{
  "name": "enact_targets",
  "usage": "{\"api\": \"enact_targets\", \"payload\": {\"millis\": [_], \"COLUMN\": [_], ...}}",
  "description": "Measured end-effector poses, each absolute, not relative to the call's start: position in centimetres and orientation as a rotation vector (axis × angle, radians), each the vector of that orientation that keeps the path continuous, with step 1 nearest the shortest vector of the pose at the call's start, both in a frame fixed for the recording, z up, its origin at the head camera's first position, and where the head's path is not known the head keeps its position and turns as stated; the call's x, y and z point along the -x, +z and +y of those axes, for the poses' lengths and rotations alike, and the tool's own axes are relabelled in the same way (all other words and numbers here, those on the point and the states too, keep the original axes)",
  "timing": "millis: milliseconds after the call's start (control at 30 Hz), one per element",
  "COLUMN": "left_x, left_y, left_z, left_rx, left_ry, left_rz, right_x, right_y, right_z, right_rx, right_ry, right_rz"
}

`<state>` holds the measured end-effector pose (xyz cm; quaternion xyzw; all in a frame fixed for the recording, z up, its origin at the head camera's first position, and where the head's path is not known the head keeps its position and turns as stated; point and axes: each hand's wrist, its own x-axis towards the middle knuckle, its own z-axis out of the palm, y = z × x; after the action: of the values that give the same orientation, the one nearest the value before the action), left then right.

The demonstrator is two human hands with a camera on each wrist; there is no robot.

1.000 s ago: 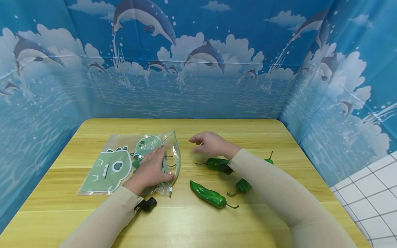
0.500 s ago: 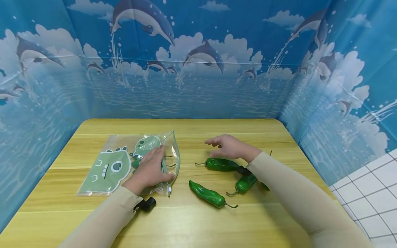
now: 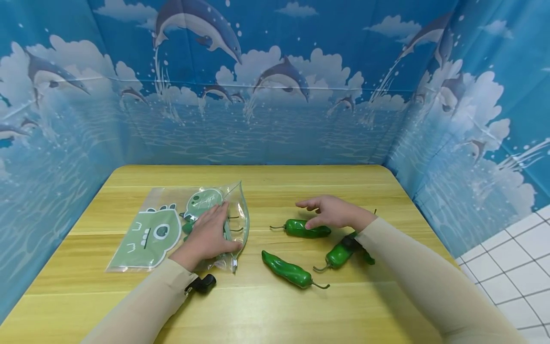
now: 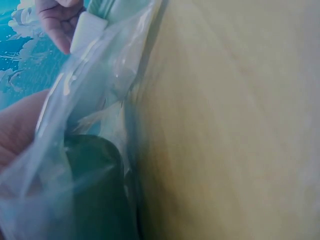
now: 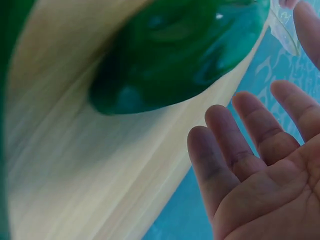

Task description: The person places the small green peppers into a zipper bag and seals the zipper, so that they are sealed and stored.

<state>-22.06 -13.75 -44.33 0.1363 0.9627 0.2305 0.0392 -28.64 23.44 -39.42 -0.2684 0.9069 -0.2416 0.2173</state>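
Observation:
My left hand (image 3: 209, 234) lies flat on a clear zip bag (image 3: 129, 260) printed with green cartoon monsters. Inside the bag are green peppers, partly covered by the hand, with stems (image 3: 236, 230) pointing to the bag's right edge. A dark green pepper (image 4: 97, 195) shows through the plastic in the left wrist view. My right hand (image 3: 337, 211) is over the far side of a glossy green pepper (image 3: 298, 228), thumb lowered by it and fingers extended. The right wrist view shows that pepper (image 5: 175, 55) apart from the spread fingers, with nothing held.
Another green pepper (image 3: 289, 271) lies at the front middle of the wooden table (image 3: 240, 310). More peppers lie under the right wrist, one of them (image 3: 338, 256) partly visible. A dolphin-print curtain (image 3: 275, 129) encloses the back and sides. The bag's slider (image 3: 234, 263) is at its near corner.
My right hand has moved right and slightly toward me, from left of the far pepper to above it. The left hand and bag stay in place.

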Motion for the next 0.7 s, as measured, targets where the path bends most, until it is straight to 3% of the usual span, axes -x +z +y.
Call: {"api": "enact_targets", "payload": {"millis": [700], "left_x": [22.06], "left_y": [-44.3], "left_z": [-13.91], "left_rx": [-0.413], "left_ry": [0.707], "left_rz": [2.941], "right_x": [27.72], "right_y": [-39.93], "right_z": [24.1], "right_rx": [0.765], "right_ry": [-0.605], "right_rz": [2.417]}}
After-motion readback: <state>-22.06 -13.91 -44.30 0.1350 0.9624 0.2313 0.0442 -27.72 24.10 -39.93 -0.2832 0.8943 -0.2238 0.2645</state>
